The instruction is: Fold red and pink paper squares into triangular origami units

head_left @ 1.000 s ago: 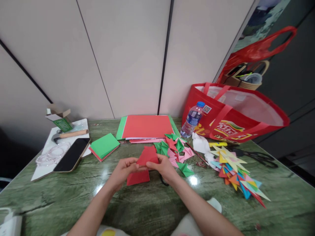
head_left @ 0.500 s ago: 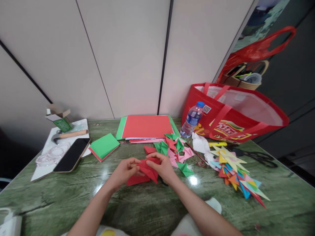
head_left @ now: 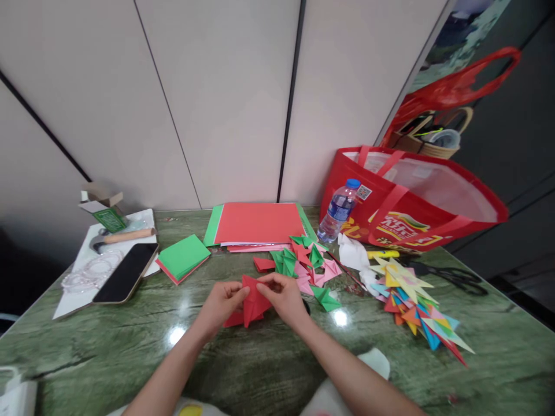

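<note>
Between my two hands is a red sheet of origami paper, partly folded, with creases and a pointed lower end. My left hand pinches its left side with thumb and fingers. On its right side, my right hand grips the upper edge, thumb in front. Other red paper lies on the table beneath the held piece, partly covered. Just beyond my right hand sits a pile of folded green, pink and red paper pieces. A stack of green and red paper squares lies to the left.
Large coloured sheets lie against the wall. A water bottle stands by a red shopping bag. Multicoloured folded papers and black scissors are at right; a phone, a sickle and a small box at left.
The red paper has turned in my hands: its broad, slanted shape now shows as a narrower, upright one with a point at top and bottom. Both hands stay in nearly the same place.
</note>
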The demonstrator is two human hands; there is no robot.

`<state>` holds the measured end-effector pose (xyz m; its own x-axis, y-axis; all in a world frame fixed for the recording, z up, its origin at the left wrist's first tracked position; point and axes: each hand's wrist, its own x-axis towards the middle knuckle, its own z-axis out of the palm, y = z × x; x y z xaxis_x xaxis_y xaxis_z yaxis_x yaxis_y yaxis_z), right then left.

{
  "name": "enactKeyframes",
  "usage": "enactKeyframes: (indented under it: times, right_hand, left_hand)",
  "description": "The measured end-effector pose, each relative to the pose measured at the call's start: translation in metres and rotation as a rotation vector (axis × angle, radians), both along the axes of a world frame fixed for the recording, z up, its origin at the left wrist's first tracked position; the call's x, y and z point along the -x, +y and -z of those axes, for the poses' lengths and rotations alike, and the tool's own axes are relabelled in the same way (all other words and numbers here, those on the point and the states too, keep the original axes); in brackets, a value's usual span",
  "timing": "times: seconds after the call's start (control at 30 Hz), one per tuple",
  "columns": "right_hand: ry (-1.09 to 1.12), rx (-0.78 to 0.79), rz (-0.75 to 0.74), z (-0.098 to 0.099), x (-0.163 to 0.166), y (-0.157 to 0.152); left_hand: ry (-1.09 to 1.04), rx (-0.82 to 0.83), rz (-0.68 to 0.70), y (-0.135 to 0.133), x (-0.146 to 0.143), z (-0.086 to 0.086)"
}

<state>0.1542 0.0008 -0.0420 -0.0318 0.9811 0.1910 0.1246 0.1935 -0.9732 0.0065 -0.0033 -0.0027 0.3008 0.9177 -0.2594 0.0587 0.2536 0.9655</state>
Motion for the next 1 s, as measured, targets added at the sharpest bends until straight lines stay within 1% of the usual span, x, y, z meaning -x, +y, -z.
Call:
enactKeyframes:
  times: [0.1,0.17,0.23,0.3,0.4,0.53,0.6,0.7,0.8,0.9,1.0]
  right_hand:
    - [-0.203,-0.220,0.045,-0.003,-0.001,-0.003]
    - [-0.270,-0.323,0.023,-0.006,-0.001,-0.005]
    - [-0.280,-0.356,-0.040,-0.008,-0.001,-0.006]
    - [-0.270,-0.346,-0.104,-0.009,0.000,-0.007]
    - [-0.218,-0.269,-0.152,-0.009,0.001,-0.007]
    - [-0.030,-0.003,-0.160,-0.006,0.001,-0.004]
    - [0.046,0.078,-0.150,-0.005,0.001,-0.003]
    - [0.111,0.124,-0.149,-0.004,0.000,-0.001]
    - [0.200,0.193,-0.202,-0.004,-0.001,0.001]
    - [0.279,0.273,-0.264,-0.002,-0.001,0.001]
    - [0.308,0.296,-0.263,0.001,0.000,0.001]
  left_hand:
    - [-0.014,-0.013,0.001,0.000,-0.001,0.000]
    - [0.008,-0.035,-0.011,0.000,0.000,0.002]
    - [0.056,-0.065,-0.026,0.001,0.002,0.005]
    - [0.109,-0.096,-0.029,0.004,0.005,0.009]
    - [0.181,-0.141,0.002,0.006,0.008,0.011]
    - [0.218,-0.181,0.056,0.007,0.008,0.009]
    - [0.201,-0.181,0.056,0.006,0.007,0.007]
    - [0.162,-0.136,0.033,0.004,0.006,0.005]
    - [0.131,-0.112,0.004,0.003,0.005,0.004]
    - [0.138,-0.121,0.021,0.003,0.006,0.004]
    - [0.163,-0.126,0.050,0.003,0.007,0.004]
